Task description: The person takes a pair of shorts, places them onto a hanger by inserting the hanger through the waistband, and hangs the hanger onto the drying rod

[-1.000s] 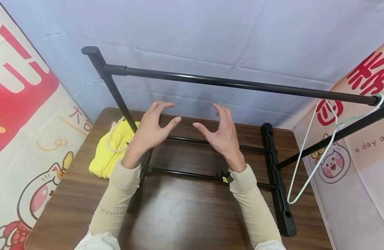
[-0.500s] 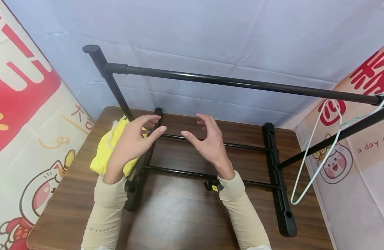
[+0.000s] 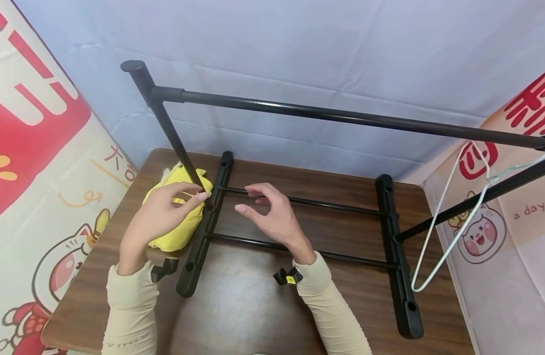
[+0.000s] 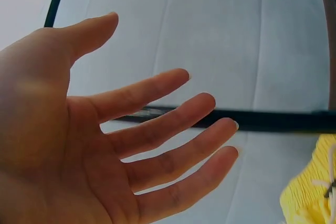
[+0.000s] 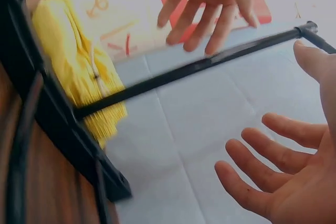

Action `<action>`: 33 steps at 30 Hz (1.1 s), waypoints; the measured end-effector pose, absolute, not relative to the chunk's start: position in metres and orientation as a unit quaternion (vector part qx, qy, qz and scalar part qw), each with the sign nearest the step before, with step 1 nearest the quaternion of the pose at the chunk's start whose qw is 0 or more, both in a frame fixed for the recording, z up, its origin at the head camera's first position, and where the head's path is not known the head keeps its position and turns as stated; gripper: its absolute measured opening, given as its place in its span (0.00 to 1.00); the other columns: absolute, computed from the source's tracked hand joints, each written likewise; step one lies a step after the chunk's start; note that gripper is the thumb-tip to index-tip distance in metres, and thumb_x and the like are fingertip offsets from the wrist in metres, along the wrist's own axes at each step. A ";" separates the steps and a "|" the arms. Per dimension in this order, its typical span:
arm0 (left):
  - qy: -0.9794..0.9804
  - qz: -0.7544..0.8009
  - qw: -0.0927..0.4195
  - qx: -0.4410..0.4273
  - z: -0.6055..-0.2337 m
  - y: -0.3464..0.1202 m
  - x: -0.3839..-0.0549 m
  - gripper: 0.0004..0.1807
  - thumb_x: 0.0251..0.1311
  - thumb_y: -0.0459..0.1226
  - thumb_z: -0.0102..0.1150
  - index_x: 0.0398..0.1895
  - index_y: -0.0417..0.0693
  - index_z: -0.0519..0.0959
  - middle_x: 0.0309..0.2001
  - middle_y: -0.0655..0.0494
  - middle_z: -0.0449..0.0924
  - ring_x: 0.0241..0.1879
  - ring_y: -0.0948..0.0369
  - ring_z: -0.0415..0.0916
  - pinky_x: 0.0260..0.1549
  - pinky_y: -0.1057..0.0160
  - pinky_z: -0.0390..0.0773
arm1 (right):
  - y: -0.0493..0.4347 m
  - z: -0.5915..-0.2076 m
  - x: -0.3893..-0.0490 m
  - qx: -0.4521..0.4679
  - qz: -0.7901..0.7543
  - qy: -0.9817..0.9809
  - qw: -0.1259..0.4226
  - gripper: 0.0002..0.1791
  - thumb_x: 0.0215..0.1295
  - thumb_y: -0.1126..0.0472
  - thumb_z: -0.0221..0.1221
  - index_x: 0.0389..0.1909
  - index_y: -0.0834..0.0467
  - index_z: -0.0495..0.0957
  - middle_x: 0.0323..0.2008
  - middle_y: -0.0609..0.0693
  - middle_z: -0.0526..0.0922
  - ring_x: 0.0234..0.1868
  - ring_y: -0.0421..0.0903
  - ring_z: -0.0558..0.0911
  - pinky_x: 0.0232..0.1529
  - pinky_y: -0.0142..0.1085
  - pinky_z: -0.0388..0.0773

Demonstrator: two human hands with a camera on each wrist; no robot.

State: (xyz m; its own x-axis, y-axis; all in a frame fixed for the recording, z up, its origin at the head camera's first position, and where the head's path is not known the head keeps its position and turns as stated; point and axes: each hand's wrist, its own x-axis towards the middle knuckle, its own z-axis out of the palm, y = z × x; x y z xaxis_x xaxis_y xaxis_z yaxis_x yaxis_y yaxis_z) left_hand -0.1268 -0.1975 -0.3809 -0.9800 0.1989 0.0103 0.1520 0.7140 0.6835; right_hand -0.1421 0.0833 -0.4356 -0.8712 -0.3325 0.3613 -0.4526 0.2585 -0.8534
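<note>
yellow cloth (image 3: pixel 179 236) is lying on the tabletop (image 3: pixel 246 305), below and apart from the left hand (image 3: pixel 159 212), whose fingers (image 4: pixel 168 123) are curving loosely, released; the right hand (image 3: pixel 277 217) is hovering nearby, likewise released.

A pale blue-grey cloth (image 3: pixel 277 44) with fold creases hangs at twelve o'clock; a brown wood-grain tabletop (image 3: pixel 246 305) spreads towards six. At nine stands a printed panel (image 3: pixel 24 202) with a red patch (image 3: pixel 55 128) and, at eight, a cartoon animal (image 3: pixel 61 264). The panel (image 3: pixel 527 301) at three carries red characters (image 3: pixel 531 106), a pink-cheeked cartoon figure (image 3: pixel 481 236) and small lettering (image 3: pixel 527 211).
</note>
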 end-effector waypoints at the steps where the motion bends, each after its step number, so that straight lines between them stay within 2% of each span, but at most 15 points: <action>1: 0.926 0.365 0.032 0.092 -0.383 -0.201 -0.126 0.27 0.74 0.60 0.56 0.60 0.50 0.83 0.57 0.50 0.87 0.54 0.49 0.87 0.54 0.44 0.85 | 0.079 -0.437 -0.141 0.249 0.567 -0.784 0.037 0.24 0.68 0.52 0.71 0.62 0.53 0.81 0.57 0.51 0.84 0.59 0.52 0.84 0.60 0.48 0.84; 7: 0.923 0.376 0.026 0.076 -0.395 -0.216 -0.124 0.30 0.75 0.59 0.56 0.66 0.48 0.80 0.61 0.46 0.85 0.57 0.47 0.85 0.57 0.43 0.84 | 0.055 -0.445 -0.137 0.240 0.631 -0.733 -0.081 0.24 0.72 0.50 0.67 0.62 0.57 0.79 0.60 0.57 0.83 0.62 0.57 0.84 0.61 0.49 0.84; 12: 0.921 0.385 0.031 0.054 -0.404 -0.231 -0.125 0.31 0.75 0.57 0.56 0.70 0.47 0.76 0.60 0.41 0.85 0.55 0.42 0.87 0.53 0.41 0.85 | 0.037 -0.454 -0.136 0.222 0.673 -0.684 -0.173 0.22 0.73 0.56 0.65 0.63 0.60 0.78 0.63 0.60 0.82 0.61 0.52 0.85 0.60 0.46 0.85; 15: 0.923 0.382 0.032 0.039 -0.410 -0.243 -0.129 0.33 0.76 0.58 0.55 0.73 0.47 0.72 0.59 0.38 0.84 0.58 0.39 0.84 0.54 0.39 0.84 | 0.025 -0.461 -0.136 0.192 0.714 -0.632 -0.232 0.24 0.74 0.60 0.63 0.66 0.64 0.74 0.66 0.62 0.79 0.60 0.47 0.84 0.63 0.53 0.83; 18: 0.920 0.389 0.032 0.026 -0.418 -0.257 -0.136 0.37 0.76 0.59 0.54 0.77 0.48 0.67 0.63 0.37 0.81 0.63 0.36 0.79 0.58 0.35 0.80 | 0.013 -0.467 -0.136 0.147 0.748 -0.586 -0.276 0.28 0.74 0.59 0.61 0.71 0.63 0.69 0.69 0.63 0.75 0.62 0.46 0.81 0.68 0.60 0.77; 22: 0.906 0.422 0.031 0.006 -0.430 -0.274 -0.148 0.41 0.74 0.61 0.54 0.81 0.48 0.61 0.71 0.36 0.72 0.70 0.34 0.71 0.65 0.31 0.71 | 0.002 -0.471 -0.137 0.078 0.777 -0.541 -0.314 0.35 0.74 0.53 0.60 0.76 0.60 0.64 0.73 0.60 0.70 0.73 0.58 0.73 0.70 0.62 0.74; 25: 0.900 0.436 0.023 -0.006 -0.439 -0.284 -0.154 0.42 0.74 0.60 0.55 0.81 0.46 0.61 0.75 0.34 0.68 0.73 0.33 0.67 0.68 0.30 0.68 | -0.005 -0.474 -0.138 0.038 0.789 -0.518 -0.327 0.38 0.74 0.49 0.60 0.78 0.59 0.61 0.76 0.62 0.65 0.76 0.69 0.67 0.70 0.63 0.74; 33: 0.926 0.377 0.001 0.009 -0.457 -0.301 -0.171 0.43 0.75 0.57 0.56 0.80 0.37 0.61 0.73 0.28 0.67 0.68 0.31 0.69 0.64 0.30 0.71 | -0.031 -0.478 -0.142 -0.029 0.803 -0.484 -0.345 0.44 0.73 0.44 0.63 0.80 0.60 0.57 0.78 0.74 0.56 0.74 0.81 0.64 0.72 0.71 0.65</action>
State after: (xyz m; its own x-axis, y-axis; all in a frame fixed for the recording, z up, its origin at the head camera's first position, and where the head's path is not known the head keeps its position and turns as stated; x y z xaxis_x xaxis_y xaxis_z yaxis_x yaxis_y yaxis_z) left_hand -0.1708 -0.3013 -0.4567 -0.9998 0.0177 0.0047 0.0159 0.7153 0.6987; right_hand -0.1417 -0.0310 -0.4776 -0.7603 -0.5268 -0.3802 0.5822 -0.2928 -0.7585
